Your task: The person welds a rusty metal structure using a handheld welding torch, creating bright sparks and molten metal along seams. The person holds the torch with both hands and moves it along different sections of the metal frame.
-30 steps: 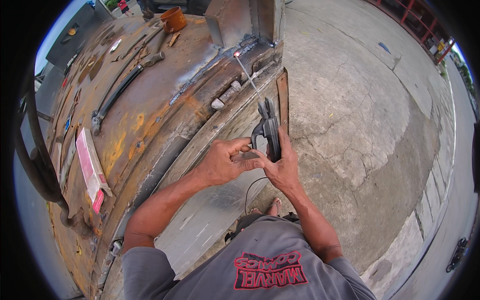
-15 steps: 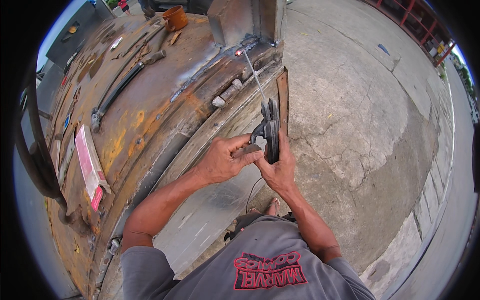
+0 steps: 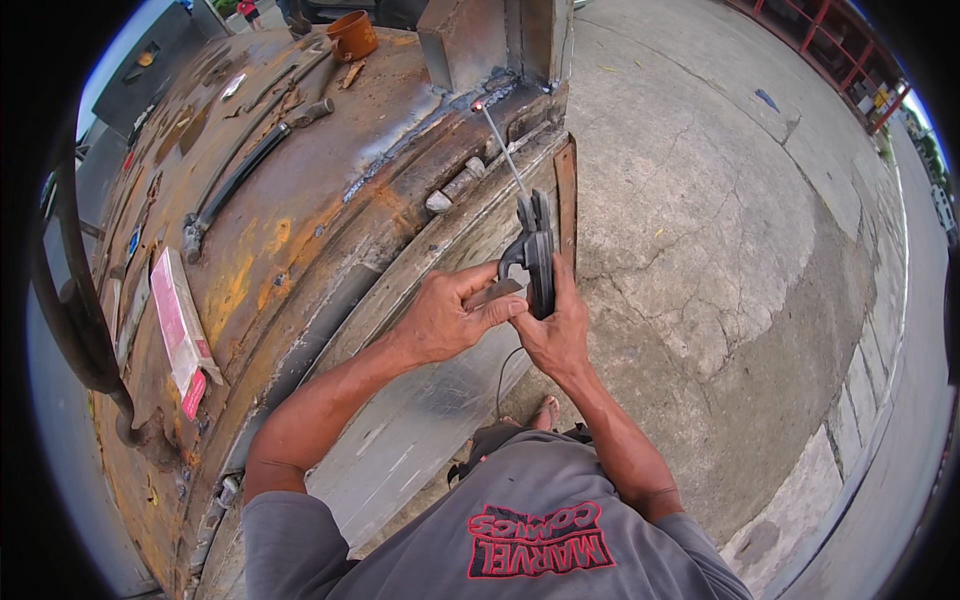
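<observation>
My right hand (image 3: 557,335) is closed around a black welding electrode holder (image 3: 540,265). A thin grey welding rod (image 3: 502,143) is clamped in its jaws and slants up and left. The rod's tip glows red, close to the weld seam (image 3: 455,105) at the foot of an upright metal post (image 3: 470,45); whether it touches cannot be told. Beside the holder, my left hand (image 3: 445,315) pinches a small dark flat plate (image 3: 497,291) between thumb and fingers. The two hands almost meet, the left thumb near the right fingers.
On the rusty steel bed (image 3: 330,150) lie a hammer (image 3: 235,185), a torn pink-and-white box (image 3: 183,320) and an orange-brown cup (image 3: 352,37). A hinge-like cylinder (image 3: 455,187) sits along the edge. Black bent bars (image 3: 85,330) stand at the left. Cracked concrete (image 3: 690,230) stretches to the right.
The holder and rod have shifted slightly left, and the rod's glowing tip sits a little lower. Both hands keep their grips.
</observation>
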`<state>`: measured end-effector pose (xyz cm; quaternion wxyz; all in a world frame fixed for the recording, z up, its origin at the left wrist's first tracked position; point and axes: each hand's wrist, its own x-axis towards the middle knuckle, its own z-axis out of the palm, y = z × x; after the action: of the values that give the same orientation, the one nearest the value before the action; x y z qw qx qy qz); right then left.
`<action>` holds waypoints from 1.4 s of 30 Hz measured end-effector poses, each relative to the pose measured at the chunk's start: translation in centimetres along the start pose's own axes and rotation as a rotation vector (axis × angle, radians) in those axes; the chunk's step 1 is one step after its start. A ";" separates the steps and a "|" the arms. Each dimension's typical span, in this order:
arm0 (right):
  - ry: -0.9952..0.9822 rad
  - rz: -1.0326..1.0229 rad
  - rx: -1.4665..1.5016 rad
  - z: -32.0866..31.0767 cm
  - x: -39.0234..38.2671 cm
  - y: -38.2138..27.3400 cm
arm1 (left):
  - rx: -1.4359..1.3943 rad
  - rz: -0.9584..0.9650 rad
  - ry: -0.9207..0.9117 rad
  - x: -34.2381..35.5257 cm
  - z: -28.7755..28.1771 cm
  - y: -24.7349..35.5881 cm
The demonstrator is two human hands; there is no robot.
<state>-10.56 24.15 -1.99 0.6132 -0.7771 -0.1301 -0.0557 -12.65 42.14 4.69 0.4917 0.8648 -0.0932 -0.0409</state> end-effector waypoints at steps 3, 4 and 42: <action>0.001 -0.014 0.009 0.1 0.2 0.1 | 0.051 -0.032 -0.026 0.0 -0.4 -0.1; 0.004 -0.023 0.013 0.2 0.3 0.2 | 0.037 -0.019 -0.016 0.0 -0.3 -0.3; 0.053 -0.084 0.044 0.8 -0.1 1.5 | 0.042 0.009 -0.026 -0.1 -0.5 -0.2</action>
<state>-10.29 24.61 -3.62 0.6306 -0.7555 -0.1476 -0.0991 -12.59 42.69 4.75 0.4722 0.8739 -0.1045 -0.0479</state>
